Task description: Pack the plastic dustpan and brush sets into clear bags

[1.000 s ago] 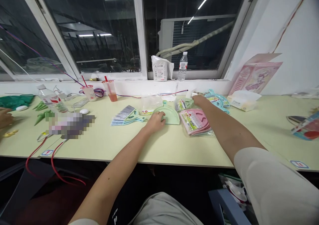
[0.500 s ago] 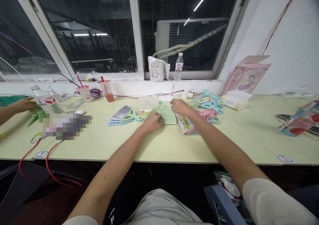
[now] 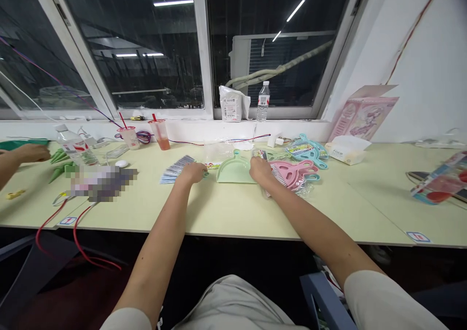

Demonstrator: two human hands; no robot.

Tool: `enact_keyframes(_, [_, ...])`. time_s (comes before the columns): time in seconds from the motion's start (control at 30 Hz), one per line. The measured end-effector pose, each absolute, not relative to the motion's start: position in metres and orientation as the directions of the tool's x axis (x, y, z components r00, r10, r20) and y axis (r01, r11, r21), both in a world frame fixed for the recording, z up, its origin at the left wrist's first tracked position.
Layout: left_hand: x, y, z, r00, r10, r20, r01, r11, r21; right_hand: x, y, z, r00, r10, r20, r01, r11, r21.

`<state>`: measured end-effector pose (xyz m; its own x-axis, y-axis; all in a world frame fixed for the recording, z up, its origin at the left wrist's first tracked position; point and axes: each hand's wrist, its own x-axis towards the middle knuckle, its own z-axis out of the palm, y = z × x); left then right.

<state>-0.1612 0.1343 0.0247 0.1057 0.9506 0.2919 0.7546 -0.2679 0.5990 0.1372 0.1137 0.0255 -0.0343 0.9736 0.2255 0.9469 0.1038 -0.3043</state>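
Observation:
A pale green dustpan (image 3: 236, 169) lies flat on the table between my hands, its handle toward the window. My left hand (image 3: 190, 173) is closed over the handles of the small brushes, whose striped bristles (image 3: 175, 169) fan out to its left. My right hand (image 3: 261, 170) is closed at the dustpan's right edge, by the packaged pieces; a small printed label shows just above it. What its fingers hold is hidden. Pink dustpans and brushes (image 3: 294, 174) lie right of that hand, partly in clear plastic. Blue ones (image 3: 308, 150) are behind them.
Two cups with red straws (image 3: 160, 134) and a water bottle (image 3: 75, 145) stand at the left rear. Another person's hand (image 3: 32, 153) is near green items at far left. A tissue box (image 3: 347, 150) and a pink box (image 3: 365, 116) are at the right rear.
My left hand has left the dustpan and moved left onto the brush handles. My right hand has come down nearer, beside the dustpan's right edge. More of the pink pieces shows.

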Motion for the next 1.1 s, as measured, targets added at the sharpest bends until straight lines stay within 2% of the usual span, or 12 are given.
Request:
enact_keyframes(0.07, [-0.163, 0.135, 0.027, 0.118, 0.933, 0.341, 0.753, -0.308, 0.582, 0.137, 0.113, 0.027, -0.008, 0.971, 0.237, 0.947, 0.084, -0.310])
enact_keyframes(0.17, [-0.158, 0.131, 0.036, 0.156, 0.862, 0.482, 0.705, -0.439, 0.557, 0.139, 0.111, 0.031, 0.047, 0.941, 0.335, 0.922, 0.088, -0.376])
enact_keyframes(0.37, [-0.135, 0.098, 0.084, 0.188, 0.671, 0.717, 0.572, -0.668, 0.475, 0.160, 0.108, 0.049, 0.154, 0.788, 0.596, 0.799, 0.256, -0.545])
enact_keyframes(0.47, [-0.113, 0.077, 0.113, 0.079, 0.630, 0.772, 0.442, -0.716, 0.540, 0.171, 0.111, 0.052, 0.198, 0.796, 0.572, 0.701, 0.293, -0.650])
enact_keyframes(0.53, [-0.094, 0.068, 0.127, 0.035, 0.666, 0.746, 0.352, -0.706, 0.614, 0.172, 0.112, 0.050, 0.203, 0.817, 0.539, 0.638, 0.307, -0.706])
enact_keyframes(0.6, [-0.074, 0.065, 0.134, 0.058, 0.699, 0.713, 0.348, -0.683, 0.642, 0.168, 0.112, 0.048, 0.204, 0.827, 0.524, 0.581, 0.329, -0.744])
enact_keyframes(0.73, [-0.040, 0.070, 0.123, -0.034, 0.719, 0.694, 0.450, -0.609, 0.653, 0.148, 0.102, 0.043, 0.091, 0.902, 0.422, 0.348, 0.368, -0.862])
enact_keyframes(0.87, [-0.025, 0.073, 0.101, -0.031, 0.696, 0.718, 0.702, -0.496, 0.511, 0.136, 0.084, 0.042, -0.152, 0.936, 0.317, 0.124, 0.336, -0.934])
enact_keyframes(1.0, [-0.027, 0.074, 0.083, -0.068, 0.649, 0.758, 0.815, -0.402, 0.417, 0.137, 0.079, 0.035, -0.166, 0.965, 0.203, 0.024, 0.210, -0.977])
enact_keyframes(1.1, [-0.031, 0.076, 0.073, -0.123, 0.687, 0.717, 0.864, -0.281, 0.417, 0.133, 0.083, 0.024, -0.110, 0.969, 0.221, -0.058, 0.216, -0.975])
